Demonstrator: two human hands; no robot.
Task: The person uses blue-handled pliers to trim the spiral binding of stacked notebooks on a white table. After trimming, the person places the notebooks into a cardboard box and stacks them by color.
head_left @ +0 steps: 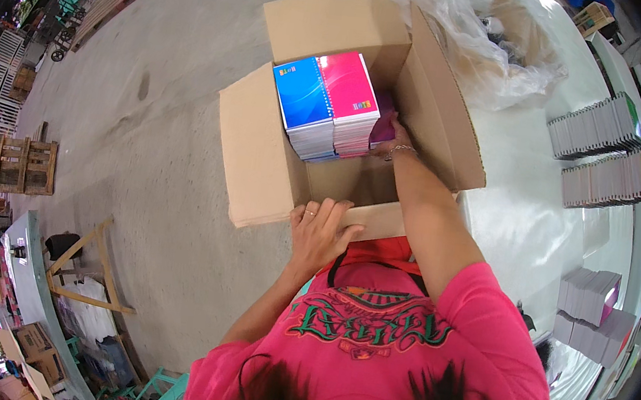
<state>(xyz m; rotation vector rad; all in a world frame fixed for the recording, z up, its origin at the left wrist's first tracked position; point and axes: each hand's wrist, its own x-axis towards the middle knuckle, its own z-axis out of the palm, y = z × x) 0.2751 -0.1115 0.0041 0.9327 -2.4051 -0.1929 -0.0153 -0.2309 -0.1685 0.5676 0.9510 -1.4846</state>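
An open cardboard box (261,163) stands in front of me with its flaps folded out. Inside, toward its far left, sit a stack of blue-covered notebooks (301,93) and, against it, a stack of pink-covered notebooks (347,86). My right hand (397,139) reaches into the box, its fingers and thumb around purple-covered notebooks (381,125) beside the pink stack; how many it holds is hidden. My left hand (321,225) is closed over the box's near edge, fingers on top.
On the pale table at right stand rows of spiral-bound notebooks (596,127) and shorter stacks (592,298). Crumpled clear plastic (504,47) lies behind the box. Concrete floor (165,103) stretches left, with a wooden pallet (25,166) and a wooden frame (95,265).
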